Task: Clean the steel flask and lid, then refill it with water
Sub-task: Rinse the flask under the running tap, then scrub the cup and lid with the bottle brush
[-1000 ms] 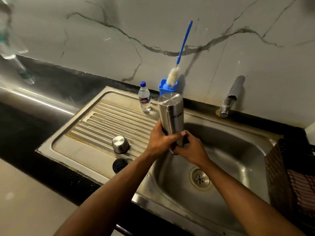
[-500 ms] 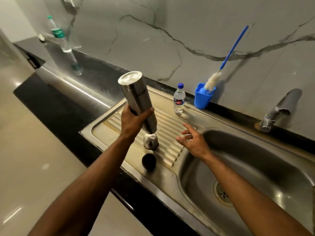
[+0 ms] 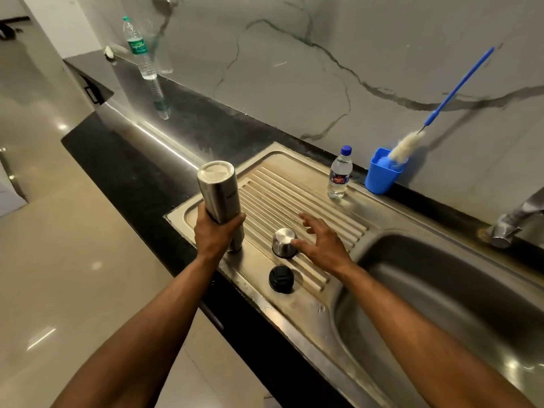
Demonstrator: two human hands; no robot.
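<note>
The steel flask (image 3: 219,198) stands inverted, mouth down, over the drainboard (image 3: 297,201) near the sink's front-left corner, the left hand (image 3: 216,232) wrapped around its lower body; it looks rinsed and draining, though that is a judgement. The right hand (image 3: 323,242), fingers spread and holding nothing, touches the steel cap (image 3: 284,242). The black lid (image 3: 281,278) lies nearer the front edge. Refilling and closing remain.

One head-worn view — looking forward and steeply down, close over the sink's drainboard (image 3: 309,189), the marble wall (image 3: 353,54) ahead, floor at left — no second view.
</note>
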